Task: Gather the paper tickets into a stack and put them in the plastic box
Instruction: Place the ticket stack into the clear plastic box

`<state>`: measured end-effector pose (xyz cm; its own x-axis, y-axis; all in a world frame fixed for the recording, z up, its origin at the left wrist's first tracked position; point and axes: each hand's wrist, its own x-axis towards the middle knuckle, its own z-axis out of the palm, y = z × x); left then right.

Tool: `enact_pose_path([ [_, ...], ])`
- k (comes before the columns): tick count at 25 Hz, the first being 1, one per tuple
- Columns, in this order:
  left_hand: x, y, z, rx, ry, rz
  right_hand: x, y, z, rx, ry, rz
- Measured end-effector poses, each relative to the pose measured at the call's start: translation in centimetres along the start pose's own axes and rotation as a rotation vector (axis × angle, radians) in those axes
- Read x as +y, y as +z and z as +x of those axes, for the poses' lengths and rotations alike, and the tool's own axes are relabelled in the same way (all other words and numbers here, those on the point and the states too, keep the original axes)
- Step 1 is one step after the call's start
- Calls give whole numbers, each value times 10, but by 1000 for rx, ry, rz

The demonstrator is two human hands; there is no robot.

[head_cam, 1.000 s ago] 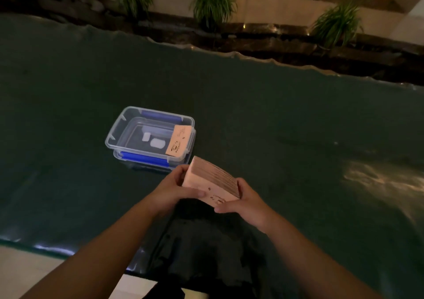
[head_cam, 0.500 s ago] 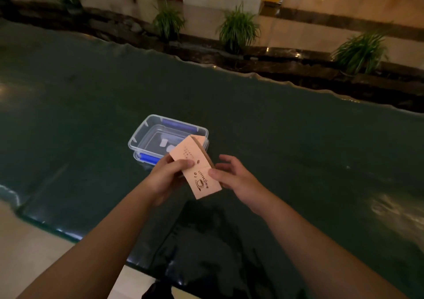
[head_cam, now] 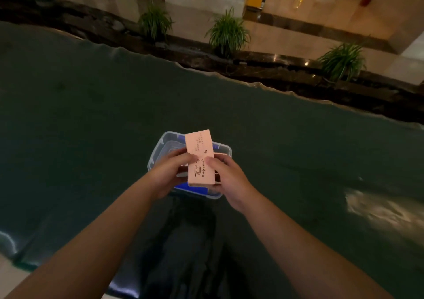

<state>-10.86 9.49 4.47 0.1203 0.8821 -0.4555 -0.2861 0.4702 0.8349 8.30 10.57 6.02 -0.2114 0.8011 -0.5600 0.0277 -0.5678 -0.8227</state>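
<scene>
A thick stack of pink paper tickets (head_cam: 200, 156) with a coffee-cup print is held face up directly over the clear plastic box (head_cam: 158, 147), which has blue clips. My left hand (head_cam: 171, 172) grips the stack's left side and my right hand (head_cam: 226, 176) grips its right side, thumbs on top. The stack points lengthwise away from me. One more pink ticket (head_cam: 221, 154) shows along the box's right rim. My hands and the stack hide most of the box's inside.
The box stands on a dark green table cover (head_cam: 91, 126) with a wavy far edge (head_cam: 252, 83). Behind it run a dark stone ledge and several potted grass plants (head_cam: 227, 32). The near table edge (head_cam: 13, 250) is at the lower left.
The stack went from standing on edge near me to lying flat, then moved forward over the box. Both hands travelled with it, and my view shifted up and toward the box.
</scene>
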Motion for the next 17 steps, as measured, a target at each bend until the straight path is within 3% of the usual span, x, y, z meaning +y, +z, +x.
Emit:
enact_pose_path([
  [8, 17, -49, 69, 162, -151, 117, -3, 70, 72, 108, 69, -207],
  [17, -13, -56, 130, 181, -333, 276, 5, 80, 130, 229, 324, -282],
])
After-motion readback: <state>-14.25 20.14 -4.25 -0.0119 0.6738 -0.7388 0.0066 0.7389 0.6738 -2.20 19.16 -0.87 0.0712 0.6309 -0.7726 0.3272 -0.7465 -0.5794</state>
